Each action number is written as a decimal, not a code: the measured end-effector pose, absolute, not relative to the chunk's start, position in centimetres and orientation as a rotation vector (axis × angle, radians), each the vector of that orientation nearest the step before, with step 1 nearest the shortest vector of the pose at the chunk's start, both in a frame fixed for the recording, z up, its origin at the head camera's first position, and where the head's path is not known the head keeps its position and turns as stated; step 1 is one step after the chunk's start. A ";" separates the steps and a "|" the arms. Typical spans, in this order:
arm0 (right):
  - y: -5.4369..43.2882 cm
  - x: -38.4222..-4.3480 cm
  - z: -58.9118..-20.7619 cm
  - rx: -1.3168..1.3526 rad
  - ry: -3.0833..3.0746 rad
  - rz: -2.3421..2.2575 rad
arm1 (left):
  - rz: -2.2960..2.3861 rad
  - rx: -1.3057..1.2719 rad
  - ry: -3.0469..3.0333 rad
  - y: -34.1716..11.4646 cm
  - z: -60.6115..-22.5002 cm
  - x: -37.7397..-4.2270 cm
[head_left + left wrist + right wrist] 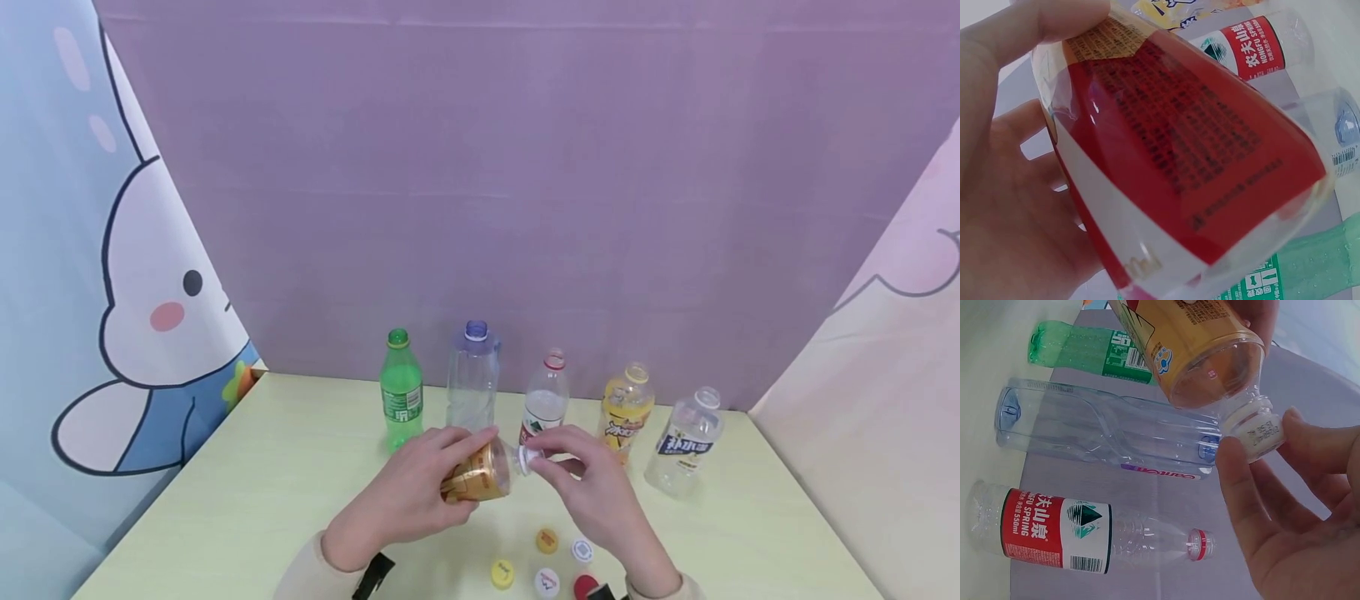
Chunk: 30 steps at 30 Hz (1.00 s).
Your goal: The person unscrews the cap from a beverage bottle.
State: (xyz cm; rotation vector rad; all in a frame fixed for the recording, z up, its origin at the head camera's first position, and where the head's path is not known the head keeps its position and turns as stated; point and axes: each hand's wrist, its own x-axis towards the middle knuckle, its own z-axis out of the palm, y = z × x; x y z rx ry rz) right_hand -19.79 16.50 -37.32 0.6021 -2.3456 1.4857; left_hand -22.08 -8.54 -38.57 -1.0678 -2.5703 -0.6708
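My left hand (420,483) grips a clear plastic bottle with a gold and red label (477,475), tilted sideways over the table, its neck toward the right. On that neck sits a white cap (1256,436), printed with small dark characters. Thumb and fingers of my right hand (588,483) pinch this cap from both sides. In the left wrist view, the red part of the label fills the middle, while the left hand (1016,162) wraps the bottle from the left.
Behind the hands stand a green bottle (402,392), a tall bluish bottle (472,387), a red-labelled water bottle (1054,531), a yellow-labelled bottle (628,408) and a clear blue-labelled bottle (682,446). Several loose caps, including a yellow cap (502,573) and an orange cap (547,541), lie on the table (225,500).
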 end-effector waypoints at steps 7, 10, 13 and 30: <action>16.5 -19.7 -37.5 0.612 -2.326 1.467 | -0.685 -1.062 -2.567 -8.7 -38.6 -22.0; 16.6 -19.8 -37.4 0.625 -2.320 1.451 | -0.688 -1.065 -2.561 -8.8 -38.6 -21.9; 16.7 -19.7 -37.4 0.645 -2.317 1.430 | -0.684 -1.059 -2.570 -8.9 -38.6 -21.9; 17.0 -20.4 -39.4 0.655 -2.424 1.255 | -0.847 -0.983 -2.550 -10.1 -39.3 -22.8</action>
